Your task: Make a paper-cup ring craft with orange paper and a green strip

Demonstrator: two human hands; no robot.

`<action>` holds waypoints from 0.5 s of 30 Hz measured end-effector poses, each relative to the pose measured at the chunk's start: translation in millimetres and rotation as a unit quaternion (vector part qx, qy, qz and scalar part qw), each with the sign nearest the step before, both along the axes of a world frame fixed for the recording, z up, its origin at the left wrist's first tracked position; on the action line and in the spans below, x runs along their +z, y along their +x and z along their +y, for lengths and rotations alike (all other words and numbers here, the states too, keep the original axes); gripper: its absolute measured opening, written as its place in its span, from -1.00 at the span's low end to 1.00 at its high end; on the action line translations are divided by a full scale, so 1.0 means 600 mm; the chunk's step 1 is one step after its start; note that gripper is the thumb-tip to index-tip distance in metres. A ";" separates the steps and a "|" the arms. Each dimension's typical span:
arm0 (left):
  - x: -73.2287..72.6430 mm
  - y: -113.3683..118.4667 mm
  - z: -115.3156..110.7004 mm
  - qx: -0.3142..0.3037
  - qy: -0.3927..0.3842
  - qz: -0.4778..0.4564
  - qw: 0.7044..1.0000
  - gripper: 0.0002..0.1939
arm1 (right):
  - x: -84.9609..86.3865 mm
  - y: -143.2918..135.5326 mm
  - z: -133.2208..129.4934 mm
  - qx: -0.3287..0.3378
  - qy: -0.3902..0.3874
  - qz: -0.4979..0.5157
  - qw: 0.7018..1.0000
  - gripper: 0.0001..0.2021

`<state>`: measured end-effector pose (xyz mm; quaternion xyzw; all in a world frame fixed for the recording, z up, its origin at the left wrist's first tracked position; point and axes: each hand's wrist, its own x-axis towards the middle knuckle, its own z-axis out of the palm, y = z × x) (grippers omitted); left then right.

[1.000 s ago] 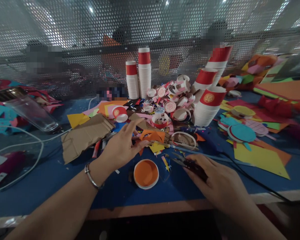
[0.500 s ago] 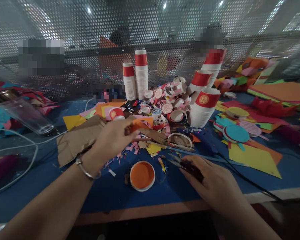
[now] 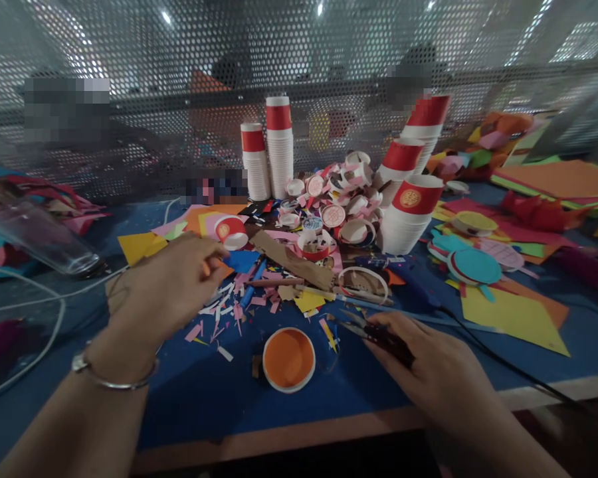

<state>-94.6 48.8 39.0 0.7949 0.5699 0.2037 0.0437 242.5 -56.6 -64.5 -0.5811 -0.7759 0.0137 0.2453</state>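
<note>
My left hand [image 3: 172, 279] is closed on a piece of orange paper [image 3: 224, 269], most of which the fingers hide. It hovers above the left part of the blue table, next to a tipped red-and-white paper cup [image 3: 232, 232]. In my right hand [image 3: 433, 362] is a pair of dark-handled scissors [image 3: 386, 338], the blades pointing left and slightly apart. Between my hands a shallow cut-down cup [image 3: 289, 360] stands near the table's front edge, orange inside. A strip of brown cardboard [image 3: 294, 259] lies beyond it among paper scraps [image 3: 236, 299].
Stacks of paper cups [image 3: 280, 146] stand at the back, with more cups [image 3: 408, 212] on the right. Between them is a heap of cut cup pieces [image 3: 349, 192]. A blue glue gun [image 3: 418, 289] trails a black cable. At left lies a clear bottle [image 3: 44, 232].
My left hand has drawn back to the left with the orange paper, uncovering blue paper and the tipped cup. My right hand stays nearly in place with the scissors.
</note>
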 end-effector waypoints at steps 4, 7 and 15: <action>-0.039 0.065 -0.016 -0.143 -0.040 0.042 0.988 -0.83 | -0.002 0.001 -0.001 0.002 0.006 0.001 1.000 -0.84; -0.062 0.093 -0.022 -0.177 -0.036 0.069 0.981 -0.80 | -0.002 0.001 -0.001 0.006 0.007 0.000 1.000 -0.83; -0.043 0.074 -0.008 -0.139 0.007 0.090 0.986 -0.79 | 0.000 0.001 0.000 0.009 0.011 0.002 1.000 -0.85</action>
